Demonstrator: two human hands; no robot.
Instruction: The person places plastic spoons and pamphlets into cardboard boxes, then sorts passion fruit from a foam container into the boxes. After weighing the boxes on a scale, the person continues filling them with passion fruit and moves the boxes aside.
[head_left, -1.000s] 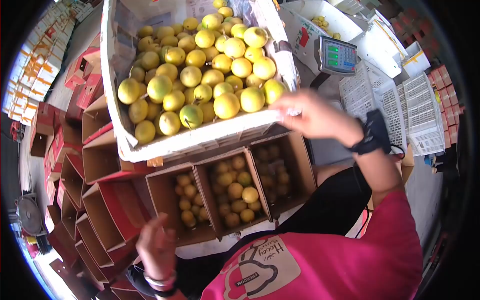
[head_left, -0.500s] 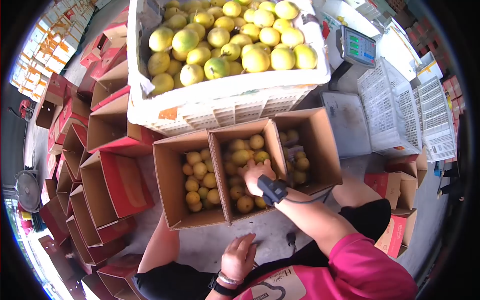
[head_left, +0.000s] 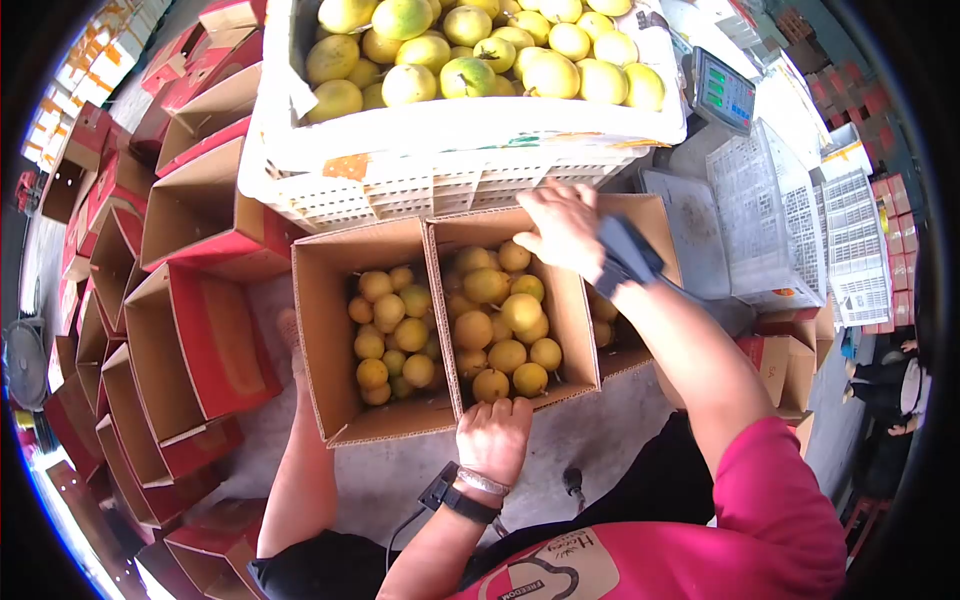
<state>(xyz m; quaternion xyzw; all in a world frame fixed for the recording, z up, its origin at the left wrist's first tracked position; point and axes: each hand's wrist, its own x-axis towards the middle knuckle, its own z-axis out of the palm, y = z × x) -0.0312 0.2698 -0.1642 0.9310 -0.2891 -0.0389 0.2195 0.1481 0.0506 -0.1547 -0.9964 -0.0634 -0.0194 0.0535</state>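
Three open cardboard boxes stand side by side in front of me. The middle cardboard box (head_left: 563, 300) holds several round yellow fruits (head_left: 506, 355). My left hand (head_left: 495, 437) has its fingers closed over this box's near edge. At the far right corner of the same box, my right hand (head_left: 563, 226) grips the rim, thumb towards the inside. More yellow fruit lies in the left cardboard box (head_left: 325, 330). The right cardboard box (head_left: 645, 225) is partly covered by my right arm and the middle box, with only a little fruit showing inside.
Beyond the boxes a white plastic crate (head_left: 440, 185) is heaped with larger-looking yellow fruits (head_left: 550, 72). Red-and-brown cartons (head_left: 222, 345) crowd the left side. A scale display (head_left: 724, 92), its platform (head_left: 690, 225) and white crates (head_left: 765, 215) stand at right. Another person (head_left: 890, 390) is at far right.
My right hand has left the fruit in the middle box and moved to its far rim. My left hand has come up to the near edge. The view has shifted slightly.
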